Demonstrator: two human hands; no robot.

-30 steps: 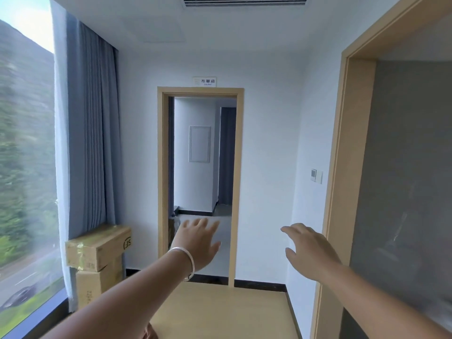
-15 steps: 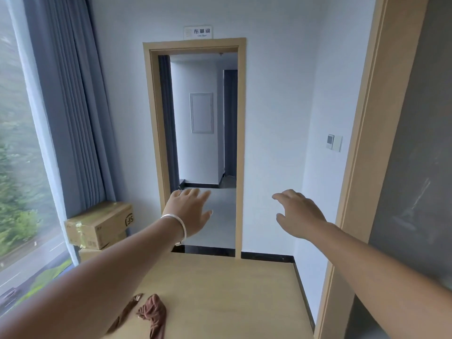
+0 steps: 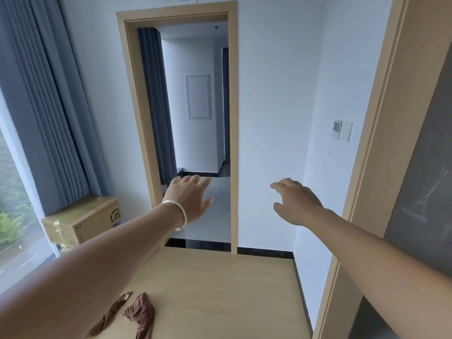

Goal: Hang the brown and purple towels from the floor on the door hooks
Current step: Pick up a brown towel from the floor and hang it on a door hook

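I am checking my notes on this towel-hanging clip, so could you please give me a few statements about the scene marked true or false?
1. The brown towel lies crumpled on the wooden floor. True.
2. The left hand grips the towel. False: it is raised with straight fingers and holds nothing.
3. The right hand holds nothing. True.
4. A silver bracelet sits on the right wrist. False: it is on the left wrist.
5. A cardboard box stands by the curtain. True.
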